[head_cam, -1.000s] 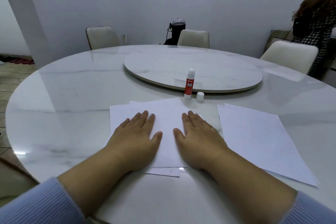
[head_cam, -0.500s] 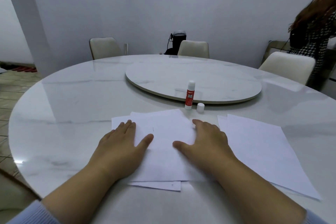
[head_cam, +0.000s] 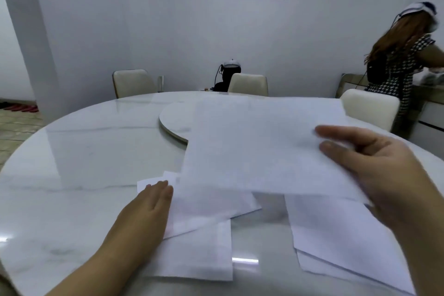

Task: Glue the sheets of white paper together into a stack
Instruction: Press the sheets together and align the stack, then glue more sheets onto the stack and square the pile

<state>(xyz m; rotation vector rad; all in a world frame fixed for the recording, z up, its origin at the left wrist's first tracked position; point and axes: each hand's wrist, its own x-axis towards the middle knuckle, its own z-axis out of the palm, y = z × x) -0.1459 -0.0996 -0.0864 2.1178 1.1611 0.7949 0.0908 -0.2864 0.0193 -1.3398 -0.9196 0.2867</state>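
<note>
A single white sheet (head_cam: 259,144) hangs in the air above the table, and my right hand (head_cam: 374,170) pinches its right edge. Under it lies the glued stack of white sheets (head_cam: 204,247), a little fanned out. My left hand (head_cam: 146,214) rests flat on the stack's left side, fingers together. Another pile of loose white sheets (head_cam: 336,243) lies to the right on the table. The raised sheet hides the glue stick and its cap.
The round marble table (head_cam: 84,163) carries a raised turntable (head_cam: 173,118) at its middle. Cream chairs (head_cam: 132,83) stand along the far side. A person in a checked dress (head_cam: 398,65) stands at the back right by a counter.
My right hand left the stack, took a sheet from the right pile and lifted it over the stack. My left hand slid to the stack's left side. The camera tilted up.
</note>
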